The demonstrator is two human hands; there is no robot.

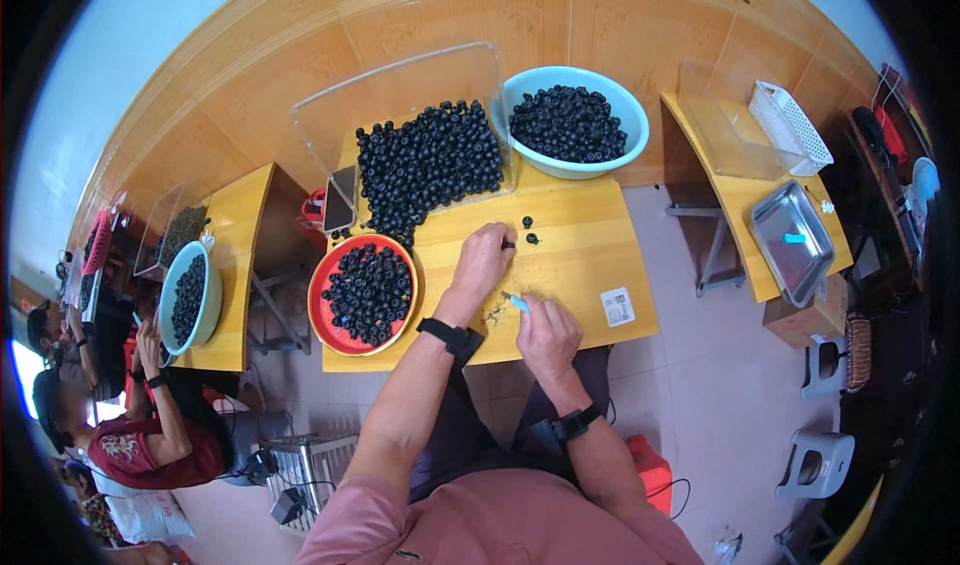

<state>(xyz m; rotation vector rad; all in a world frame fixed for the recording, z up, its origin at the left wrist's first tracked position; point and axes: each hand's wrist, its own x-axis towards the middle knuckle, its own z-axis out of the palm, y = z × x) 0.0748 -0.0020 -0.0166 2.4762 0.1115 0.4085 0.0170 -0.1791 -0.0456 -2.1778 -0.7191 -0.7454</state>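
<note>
My left hand point(484, 257) is closed over the yellow table, its fingers pinching a small round black part point(508, 247). My right hand point(549, 338) grips a small trimming knife point(517, 303) with a light blue handle, the tip pointing up and left toward the left hand. Dark scraps point(494, 315) lie scattered below the left hand. Two loose black parts point(530, 231) rest just beyond it. To the left stands a red bowl point(316, 310) of black parts. A heap of the same parts point(430, 160) fills a clear bin point(330, 145) behind.
A light blue basin point(640, 130) of black parts stands at the back right. A phone point(341, 200) leans by the bin. The right-hand table holds a metal tray point(800, 265) and a white basket point(780, 115). At left, a person point(140, 445) works beside another basin point(212, 305).
</note>
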